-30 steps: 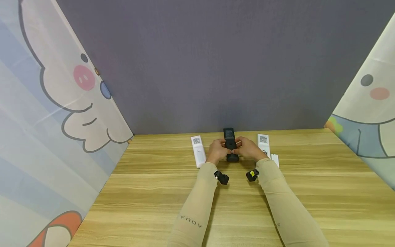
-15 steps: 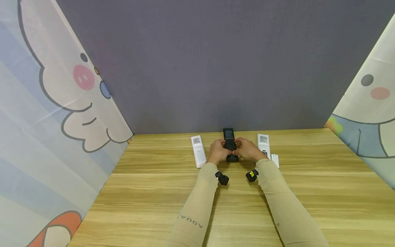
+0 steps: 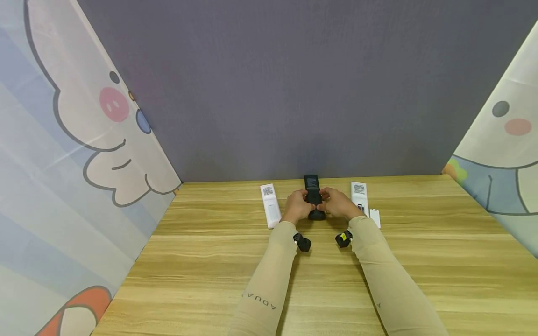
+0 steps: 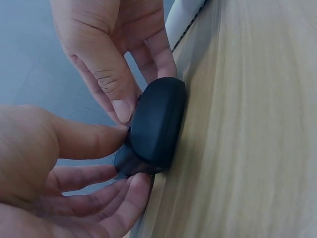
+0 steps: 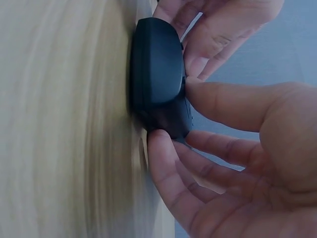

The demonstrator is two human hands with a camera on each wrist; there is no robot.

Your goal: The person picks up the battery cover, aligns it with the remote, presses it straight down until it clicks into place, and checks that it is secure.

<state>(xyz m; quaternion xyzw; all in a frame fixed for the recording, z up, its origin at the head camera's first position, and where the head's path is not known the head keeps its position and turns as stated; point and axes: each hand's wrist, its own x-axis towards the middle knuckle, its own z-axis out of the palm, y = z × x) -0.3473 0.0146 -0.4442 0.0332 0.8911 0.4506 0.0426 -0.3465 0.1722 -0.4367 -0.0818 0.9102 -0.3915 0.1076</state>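
A black remote control (image 3: pixel 311 181) lies back side up near the far edge of the table, its label at the far end. My left hand (image 3: pixel 296 205) grips it from the left, and my right hand (image 3: pixel 337 204) from the right. Both thumbs press on its back, their tips nearly meeting. In the left wrist view, fingers curl along the side of the remote control (image 4: pixel 157 119), close to the tabletop. The right wrist view has the rounded near end of the remote control (image 5: pixel 161 64) between the two hands. The part under the thumbs is hidden.
A white remote control (image 3: pixel 271 207) lies left of my hands. Another white remote (image 3: pixel 359 190) lies to the right, its battery compartment uncovered, with a small white battery cover (image 3: pixel 375 218) beside it. A grey wall (image 3: pixel 311 93) rises behind the wooden table (image 3: pixel 201 261).
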